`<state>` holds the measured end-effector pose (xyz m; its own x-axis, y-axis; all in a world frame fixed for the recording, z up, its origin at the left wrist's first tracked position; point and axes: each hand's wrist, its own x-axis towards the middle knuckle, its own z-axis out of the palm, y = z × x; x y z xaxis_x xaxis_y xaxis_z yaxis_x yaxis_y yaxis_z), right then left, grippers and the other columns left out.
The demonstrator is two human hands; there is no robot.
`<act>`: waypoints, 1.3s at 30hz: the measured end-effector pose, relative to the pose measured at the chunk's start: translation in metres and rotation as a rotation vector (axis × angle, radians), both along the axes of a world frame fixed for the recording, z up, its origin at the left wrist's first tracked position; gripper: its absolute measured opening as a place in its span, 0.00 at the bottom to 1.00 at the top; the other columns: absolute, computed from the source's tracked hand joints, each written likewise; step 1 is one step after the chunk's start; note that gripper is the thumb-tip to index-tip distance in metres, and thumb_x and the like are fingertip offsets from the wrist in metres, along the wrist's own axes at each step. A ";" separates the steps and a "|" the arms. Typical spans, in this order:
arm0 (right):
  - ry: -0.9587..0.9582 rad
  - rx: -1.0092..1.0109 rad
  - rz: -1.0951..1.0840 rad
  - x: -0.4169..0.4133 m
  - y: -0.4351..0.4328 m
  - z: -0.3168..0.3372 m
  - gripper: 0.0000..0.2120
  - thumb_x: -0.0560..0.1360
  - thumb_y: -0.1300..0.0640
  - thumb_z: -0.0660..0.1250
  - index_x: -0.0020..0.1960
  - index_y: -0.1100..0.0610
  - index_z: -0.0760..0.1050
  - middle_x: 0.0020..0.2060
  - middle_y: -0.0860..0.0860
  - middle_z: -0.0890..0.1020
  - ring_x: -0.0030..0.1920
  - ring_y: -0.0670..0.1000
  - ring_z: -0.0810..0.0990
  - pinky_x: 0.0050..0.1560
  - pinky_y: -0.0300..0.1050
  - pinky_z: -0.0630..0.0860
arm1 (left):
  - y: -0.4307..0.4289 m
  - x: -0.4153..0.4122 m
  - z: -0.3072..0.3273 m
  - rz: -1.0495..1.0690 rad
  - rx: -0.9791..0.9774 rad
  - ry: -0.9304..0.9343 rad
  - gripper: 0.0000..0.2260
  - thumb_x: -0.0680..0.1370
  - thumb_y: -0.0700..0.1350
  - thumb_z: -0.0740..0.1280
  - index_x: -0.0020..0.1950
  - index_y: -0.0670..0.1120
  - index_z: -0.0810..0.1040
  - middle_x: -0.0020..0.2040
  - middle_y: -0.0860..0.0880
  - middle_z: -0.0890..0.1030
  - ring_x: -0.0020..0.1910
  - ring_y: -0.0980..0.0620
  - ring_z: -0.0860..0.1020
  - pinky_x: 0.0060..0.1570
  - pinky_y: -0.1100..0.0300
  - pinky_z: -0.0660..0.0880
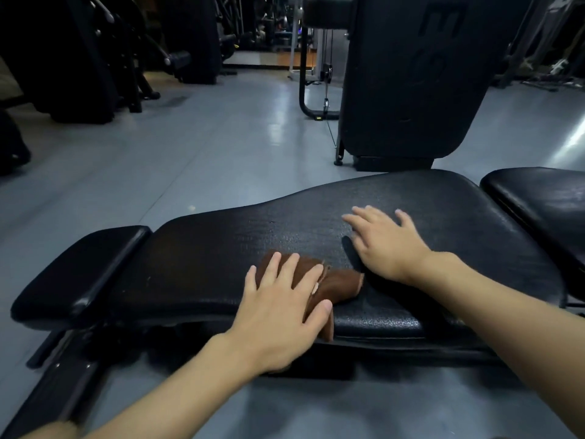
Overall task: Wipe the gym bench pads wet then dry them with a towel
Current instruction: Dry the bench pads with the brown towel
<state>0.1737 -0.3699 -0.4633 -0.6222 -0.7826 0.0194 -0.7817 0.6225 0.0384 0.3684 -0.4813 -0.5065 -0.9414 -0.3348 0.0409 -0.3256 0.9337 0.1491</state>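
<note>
The left hand [278,315] presses a brown cloth [342,286] flat-fingered onto the pad [205,255] at its near edge, one end hanging over. The right hand [386,245] rests spread and empty mid-pad, just beside the cloth. Raised marks on the machine [411,74] behind are unreadable.

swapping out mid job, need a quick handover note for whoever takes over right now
Left hand: fingers straight, pressing the brown cloth on the middle pad near its front edge; part of the cloth hangs over that edge.
Right hand: flat on the bare middle pad, holding nothing.
Done: cannot tell how much is wiped, or whether this is the wet or dry pass.
Left: likely the small left pad and the right pad.
</note>
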 end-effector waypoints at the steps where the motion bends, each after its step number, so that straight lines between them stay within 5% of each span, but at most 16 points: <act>1: -0.038 0.000 0.016 0.003 -0.003 -0.003 0.23 0.84 0.49 0.48 0.79 0.46 0.56 0.80 0.46 0.55 0.80 0.48 0.50 0.76 0.63 0.45 | -0.003 -0.004 -0.001 -0.004 -0.025 -0.005 0.33 0.73 0.68 0.37 0.78 0.62 0.47 0.81 0.49 0.49 0.79 0.45 0.45 0.74 0.38 0.48; 8: -0.015 0.011 0.020 0.001 -0.002 -0.016 0.24 0.84 0.45 0.42 0.80 0.46 0.54 0.81 0.46 0.52 0.80 0.46 0.46 0.77 0.61 0.41 | -0.059 -0.079 -0.005 0.079 0.033 0.022 0.26 0.79 0.66 0.46 0.78 0.64 0.51 0.81 0.48 0.53 0.79 0.44 0.48 0.74 0.38 0.49; 15: -0.008 0.073 0.015 -0.001 -0.009 -0.022 0.39 0.71 0.34 0.26 0.80 0.43 0.45 0.81 0.44 0.46 0.80 0.47 0.42 0.76 0.62 0.40 | -0.134 -0.178 -0.001 0.225 0.143 0.002 0.25 0.78 0.65 0.46 0.75 0.64 0.59 0.75 0.46 0.65 0.74 0.41 0.61 0.68 0.37 0.58; 18: -0.021 0.074 0.004 -0.004 -0.012 -0.025 0.36 0.74 0.34 0.29 0.80 0.42 0.45 0.81 0.44 0.46 0.80 0.46 0.41 0.76 0.62 0.39 | -0.141 -0.190 -0.003 0.241 0.160 0.002 0.26 0.78 0.64 0.45 0.75 0.63 0.59 0.73 0.45 0.68 0.71 0.40 0.65 0.66 0.38 0.60; 21: -0.028 0.084 -0.009 -0.007 -0.013 -0.024 0.30 0.80 0.36 0.37 0.80 0.43 0.45 0.81 0.44 0.46 0.80 0.46 0.41 0.76 0.61 0.38 | -0.136 -0.181 -0.007 0.224 0.141 0.017 0.27 0.78 0.64 0.45 0.77 0.62 0.56 0.76 0.47 0.64 0.74 0.43 0.62 0.69 0.40 0.58; 31: -0.043 0.064 -0.037 -0.010 -0.007 -0.021 0.27 0.82 0.40 0.39 0.80 0.42 0.48 0.81 0.44 0.49 0.80 0.46 0.44 0.76 0.61 0.39 | -0.069 -0.050 -0.015 0.065 0.059 0.033 0.26 0.80 0.64 0.45 0.79 0.62 0.50 0.81 0.50 0.52 0.79 0.49 0.48 0.75 0.42 0.49; 36: 0.103 0.118 0.017 0.005 -0.017 -0.012 0.26 0.83 0.42 0.41 0.79 0.46 0.54 0.80 0.48 0.54 0.80 0.52 0.46 0.73 0.70 0.39 | -0.043 0.011 -0.012 0.067 0.062 0.007 0.34 0.75 0.68 0.40 0.80 0.57 0.42 0.81 0.49 0.44 0.79 0.49 0.40 0.75 0.40 0.43; 39: -0.041 0.007 0.060 0.017 -0.027 -0.009 0.24 0.84 0.46 0.45 0.79 0.46 0.55 0.80 0.46 0.55 0.80 0.48 0.48 0.76 0.65 0.41 | -0.041 0.020 -0.012 0.068 0.021 0.015 0.35 0.73 0.69 0.37 0.79 0.60 0.44 0.81 0.50 0.46 0.79 0.49 0.41 0.75 0.39 0.45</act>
